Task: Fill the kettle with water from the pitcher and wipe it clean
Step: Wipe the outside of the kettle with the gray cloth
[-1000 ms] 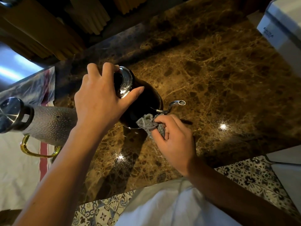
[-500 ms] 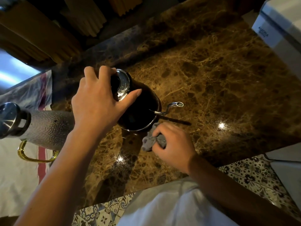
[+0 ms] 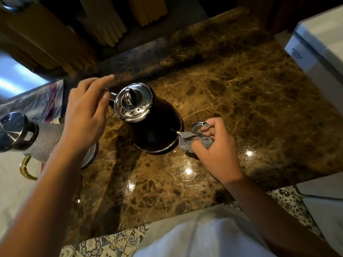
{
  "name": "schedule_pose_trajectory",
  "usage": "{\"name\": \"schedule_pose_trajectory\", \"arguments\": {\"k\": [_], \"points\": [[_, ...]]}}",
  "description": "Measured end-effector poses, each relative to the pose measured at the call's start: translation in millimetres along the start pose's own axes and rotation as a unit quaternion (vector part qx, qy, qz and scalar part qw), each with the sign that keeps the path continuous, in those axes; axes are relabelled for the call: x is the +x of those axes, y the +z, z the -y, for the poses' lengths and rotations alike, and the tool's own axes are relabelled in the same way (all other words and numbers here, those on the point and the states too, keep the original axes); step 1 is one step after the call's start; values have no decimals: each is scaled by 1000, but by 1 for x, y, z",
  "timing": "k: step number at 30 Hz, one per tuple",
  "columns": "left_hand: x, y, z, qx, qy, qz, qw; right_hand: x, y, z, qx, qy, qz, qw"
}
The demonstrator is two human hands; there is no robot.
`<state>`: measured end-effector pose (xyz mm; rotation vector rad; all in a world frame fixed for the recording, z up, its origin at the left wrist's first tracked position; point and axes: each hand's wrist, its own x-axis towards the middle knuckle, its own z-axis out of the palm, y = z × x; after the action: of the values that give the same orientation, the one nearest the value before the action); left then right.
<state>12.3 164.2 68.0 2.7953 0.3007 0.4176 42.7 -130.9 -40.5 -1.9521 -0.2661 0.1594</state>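
The black kettle [image 3: 154, 132] with a shiny silver lid [image 3: 132, 103] stands upright on the brown marble counter [image 3: 241, 93]. My left hand [image 3: 85, 115] is just left of it by the handle, fingers spread, the thumb close to or touching the handle. My right hand [image 3: 215, 151] pinches a grey cloth [image 3: 187, 143] around the thin gooseneck spout [image 3: 201, 124], whose tip sticks out above my fingers. The hammered silver pitcher [image 3: 46, 140], with a metal lid and gold handle [image 3: 26, 169], stands at the left behind my left forearm.
A white box [image 3: 315, 43] sits at the counter's right end. A striped cloth [image 3: 37, 106] lies under the pitcher at the left. Yellow folded items [image 3: 104, 21] hang behind the counter. The counter's front edge runs above a patterned tile floor [image 3: 289, 203].
The kettle went from tilted under my left hand to upright, and that hand came off its top to the handle side. My right hand moved the cloth from the kettle's base onto the spout.
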Motion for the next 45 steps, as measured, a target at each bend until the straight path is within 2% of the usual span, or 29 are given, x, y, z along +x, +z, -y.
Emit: {"name": "schedule_pose_trajectory", "arguments": {"k": [5,8,11,19,29,35,40,45], "points": [[7,11,18,-82,32,39,995,0,3,11,3,-15,13,1000],[6,14,17,-88,27,18,996,6,2,13,4,-52,-4,999],[7,21,20,-95,10,5,995,13,-5,12,-1,-57,13,998],[-20,37,26,-82,-12,-76,994,72,-14,10,-46,-120,-40,991],[-90,29,8,-148,4,-104,983,185,20,39,-74,-142,106,981],[-108,24,-2,-207,26,-60,976,220,53,57,-112,-174,176,962],[-104,29,-20,-228,31,-34,973,237,74,70,-135,-180,197,954],[-98,39,-39,-234,36,-58,970,243,86,85,-195,-199,201,939]]}}
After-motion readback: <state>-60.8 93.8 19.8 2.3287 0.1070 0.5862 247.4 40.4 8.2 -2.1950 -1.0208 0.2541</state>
